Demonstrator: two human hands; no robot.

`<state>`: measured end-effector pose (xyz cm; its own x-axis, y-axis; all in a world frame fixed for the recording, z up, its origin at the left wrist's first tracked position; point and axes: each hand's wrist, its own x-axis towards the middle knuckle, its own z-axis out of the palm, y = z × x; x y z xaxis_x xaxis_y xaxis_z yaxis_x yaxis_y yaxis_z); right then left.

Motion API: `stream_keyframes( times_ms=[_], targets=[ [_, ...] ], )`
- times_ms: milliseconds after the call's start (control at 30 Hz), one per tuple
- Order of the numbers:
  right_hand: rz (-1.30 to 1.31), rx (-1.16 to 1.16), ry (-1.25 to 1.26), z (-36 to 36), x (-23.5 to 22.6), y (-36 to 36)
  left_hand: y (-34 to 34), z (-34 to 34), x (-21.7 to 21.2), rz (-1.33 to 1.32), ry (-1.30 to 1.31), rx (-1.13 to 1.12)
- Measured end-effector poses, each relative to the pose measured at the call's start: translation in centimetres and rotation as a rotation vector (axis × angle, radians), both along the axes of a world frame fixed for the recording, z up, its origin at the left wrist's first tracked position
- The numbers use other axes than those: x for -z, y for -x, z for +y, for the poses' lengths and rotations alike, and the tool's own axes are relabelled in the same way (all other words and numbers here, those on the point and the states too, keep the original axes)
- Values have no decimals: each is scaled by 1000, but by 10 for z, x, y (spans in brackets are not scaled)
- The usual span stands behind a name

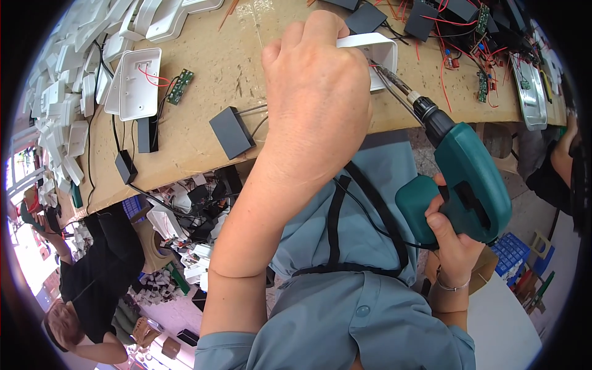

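White casing (383, 49) is gripped in the curled left hand (317, 92) over the brown bench (203, 80). Green power drill (472, 176) is grasped in the right hand (455, 237), its tip pointed into the casing's open side.

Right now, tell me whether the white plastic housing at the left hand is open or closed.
Open: the white plastic housing shows its hollow inside, with the dark-green power drill pointing toward it.

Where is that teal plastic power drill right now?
The teal plastic power drill is right of centre in the head view, held in the right hand and aimed toward the white plastic housing in the left hand.
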<state>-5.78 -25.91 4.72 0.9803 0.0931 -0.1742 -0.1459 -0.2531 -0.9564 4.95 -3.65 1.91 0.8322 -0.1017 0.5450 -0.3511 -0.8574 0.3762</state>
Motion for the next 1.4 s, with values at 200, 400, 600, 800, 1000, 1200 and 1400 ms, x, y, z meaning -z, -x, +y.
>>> stream_keyframes(
  times_ms=[200,400,600,800,1000,1200,1400],
  targets=[
    [59,56,-96,9,-8,1,2,0,-8,36,-86,-57],
    [24,52,-121,2,-7,9,2,-1,-2,-11,-13,-16],
    [-107,19,-13,-22,2,18,1,-2,-1,-20,-31,-19],
    [-432,77,-71,-18,-1,-7,2,-3,-4,2,-20,-27],
    [-764,123,11,-19,4,-61,4,-3,-9,45,-61,-66],
    [-935,66,-177,3,14,-108,6,-2,-5,33,28,-62],
    [-814,83,-161,-2,26,-120,9,-3,-10,80,77,-70]
  ],
)
